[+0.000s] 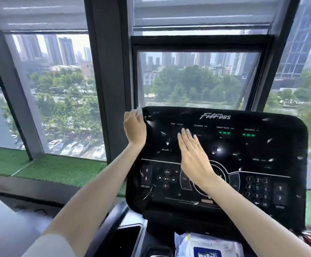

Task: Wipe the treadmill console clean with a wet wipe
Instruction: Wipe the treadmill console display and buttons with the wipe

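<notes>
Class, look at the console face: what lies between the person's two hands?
In the head view, between the left hand at the console corner and the flat right hand lies only bare glossy black panel with small white glints.

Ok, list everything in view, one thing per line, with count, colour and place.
treadmill console: one, black with white markings and green lights, centre right, by the windows.
wet wipe pack: one, white and blue, bottom centre, below the console.
phone-like slab: one, black, in the tray bottom centre-left; cannot tell exactly what it is.
windows: several panes, dark frames, behind the console.
artificial grass strip: one, green, along the sill on the left.
left hand: one, at the console's upper left corner, pinching something pale, possibly a wipe.
right hand: one, flat with open fingers on the console face.
</notes>
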{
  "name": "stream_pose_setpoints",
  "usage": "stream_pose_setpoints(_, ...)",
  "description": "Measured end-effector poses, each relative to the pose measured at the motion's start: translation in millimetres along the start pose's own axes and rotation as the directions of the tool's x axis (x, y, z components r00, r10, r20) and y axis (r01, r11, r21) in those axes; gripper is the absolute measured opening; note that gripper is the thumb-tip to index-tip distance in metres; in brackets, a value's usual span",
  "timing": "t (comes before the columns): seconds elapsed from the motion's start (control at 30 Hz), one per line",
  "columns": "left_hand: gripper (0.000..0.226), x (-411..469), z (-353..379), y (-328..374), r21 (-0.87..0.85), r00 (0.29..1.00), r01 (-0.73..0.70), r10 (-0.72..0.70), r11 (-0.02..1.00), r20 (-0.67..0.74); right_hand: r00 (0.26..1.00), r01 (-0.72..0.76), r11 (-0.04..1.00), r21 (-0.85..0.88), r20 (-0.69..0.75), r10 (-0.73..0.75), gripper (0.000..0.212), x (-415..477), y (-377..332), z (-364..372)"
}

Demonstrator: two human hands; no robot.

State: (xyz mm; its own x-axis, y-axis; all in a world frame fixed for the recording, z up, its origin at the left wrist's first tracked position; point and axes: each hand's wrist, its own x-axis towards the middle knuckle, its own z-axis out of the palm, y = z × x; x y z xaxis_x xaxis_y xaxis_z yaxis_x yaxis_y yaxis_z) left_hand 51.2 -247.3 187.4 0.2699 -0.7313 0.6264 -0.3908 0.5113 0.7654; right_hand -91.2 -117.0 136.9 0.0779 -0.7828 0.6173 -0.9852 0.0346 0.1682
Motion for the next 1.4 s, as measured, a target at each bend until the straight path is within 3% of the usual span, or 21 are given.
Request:
stream_pose_setpoints(0.13,0.022,6,24,32,-0.021,0.992,0.102,-0.103,0.995,-0.079,1.0,-0.012,1.0,0.027,-0.016,0.012,0.077,11,27,-6)
stream_pose_setpoints(0.23,0.019,-16,42,50,0.06,0.991,-0.124,0.121,0.99,0.056,1.0,0.001,1.0,0.007,-0.001,-0.001,0.077,12,37,-4)
stream_pose_setpoints(0.3,0.018,-19,42,48,0.074,0.947,-0.291,0.277,0.954,0.163,0.999,0.032,0.999,-0.027,0.011,-0.031,0.08,13,41,-2)
stream_pose_setpoints(0.37,0.03,-4,34,39,0.049,0.973,-0.218,0.213,0.975,0.089,0.998,0.06,0.996,-0.06,0.029,-0.058,0.081,13,43,-1)
stream_pose_setpoints(0.47,0.031,10,28,30,0.007,0.989,0.065,-0.063,0.998,-0.134,0.997,0.07,0.995,-0.076,0.033,-0.068,0.08,14,45,2)
stream_pose_setpoints(0.5,0.024,6,32,34,0.05,0.991,0.061,-0.055,0.997,-0.12,0.997,0.071,0.994,-0.079,0.027,-0.069,0.079,14,45,3)
stream_pose_setpoints(0.57,0.018,-11,44,43,0.08,0.992,-0.118,0.115,0.99,0.045,0.997,0.074,0.994,-0.078,0.007,-0.074,0.074,14,45,5)
stream_pose_setpoints(0.63,0.02,-21,47,46,0.022,0.938,-0.29,0.279,0.957,0.203,0.997,0.08,0.992,-0.095,-0.003,-0.081,0.069,14,45,6)
stream_pose_setpoints(0.67,0.021,-18,44,44,0.0,0.932,-0.299,0.292,0.954,0.216,0.996,0.086,0.99,-0.109,0.002,-0.086,0.068,14,45,6)
stream_pose_setpoints(0.77,0.039,5,33,24,0.017,0.995,-0.097,0.096,0.995,0.018,0.996,0.091,0.987,-0.134,0.018,-0.09,0.069,16,44,7)
stream_pose_setpoints(0.83,0.038,11,31,21,0.015,0.992,0.062,-0.059,0.998,-0.113,0.997,0.081,0.987,-0.14,0.016,-0.079,0.069,17,42,7)
stream_pose_setpoints(0.87,0.037,8,36,24,0.017,0.99,0.071,-0.068,0.997,-0.12,0.997,0.08,0.987,-0.142,0.017,-0.078,0.067,17,41,6)
stream_pose_setpoints(0.93,0.032,-8,45,44,0.003,0.999,-0.047,0.047,0.999,0.009,0.997,0.081,0.986,-0.143,0.025,-0.079,0.064,18,41,3)
stream_pose_setpoints(1.03,0.022,-30,49,61,-0.068,0.93,-0.264,0.272,0.962,0.247,0.995,0.095,0.982,-0.161,0.026,-0.092,0.064,16,42,3)
stream_pose_setpoints(1.13,0.03,-13,37,46,-0.055,0.955,-0.185,0.193,0.981,0.226,0.995,0.1,0.981,-0.165,0.029,-0.096,0.065,15,42,3)
stream_pose_setpoints(1.27,0.043,-5,37,44,-0.068,1.0,-0.022,0.022,0.997,0.003,0.996,0.09,0.982,-0.166,0.036,-0.085,0.069,17,42,2)
stream_pose_setpoints(1.33,0.041,-22,50,62,-0.076,0.987,-0.098,0.106,0.992,0.117,0.997,0.078,0.985,-0.153,0.037,-0.073,0.067,16,41,2)
stream_pose_setpoints(1.4,0.038,-37,59,74,-0.103,0.93,-0.214,0.235,0.971,0.284,0.996,0.085,0.983,-0.162,0.052,-0.077,0.068,15,40,2)
